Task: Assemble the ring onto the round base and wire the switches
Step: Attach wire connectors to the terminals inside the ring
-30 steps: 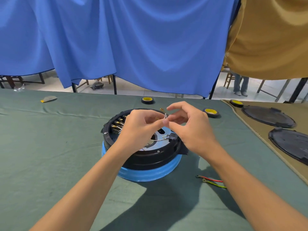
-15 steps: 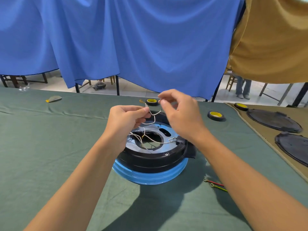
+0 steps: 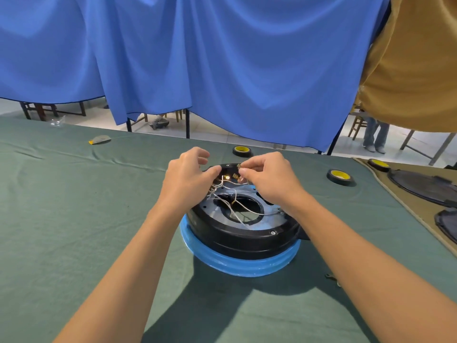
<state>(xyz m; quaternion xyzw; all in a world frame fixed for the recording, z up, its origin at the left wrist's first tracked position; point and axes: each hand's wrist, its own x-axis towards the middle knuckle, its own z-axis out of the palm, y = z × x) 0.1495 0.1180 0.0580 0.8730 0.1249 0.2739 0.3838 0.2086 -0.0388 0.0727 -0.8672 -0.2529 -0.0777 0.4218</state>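
Note:
A black ring (image 3: 243,237) sits on a blue round base (image 3: 237,264) in the middle of the green-clothed table. Thin white wires (image 3: 237,201) run from the ring's far inner side across its central opening. My left hand (image 3: 189,178) hovers over the ring's far left rim, fingers curled around the bundle of white wires. My right hand (image 3: 268,180) pinches a small brass wire terminal (image 3: 239,166) between thumb and forefinger above the far rim. The switches under my hands are mostly hidden.
Black tape rolls with yellow cores lie behind the ring (image 3: 242,151) and to the right (image 3: 340,177), (image 3: 378,164). Black round covers (image 3: 425,185) rest on a tan mat at the right. Loose wire ends (image 3: 332,278) lie near my right forearm. Blue curtain hangs behind.
Both hands have lowered from above the ring to its far rim, carrying the white wires down. The right hand now pinches the terminal close to the rim.

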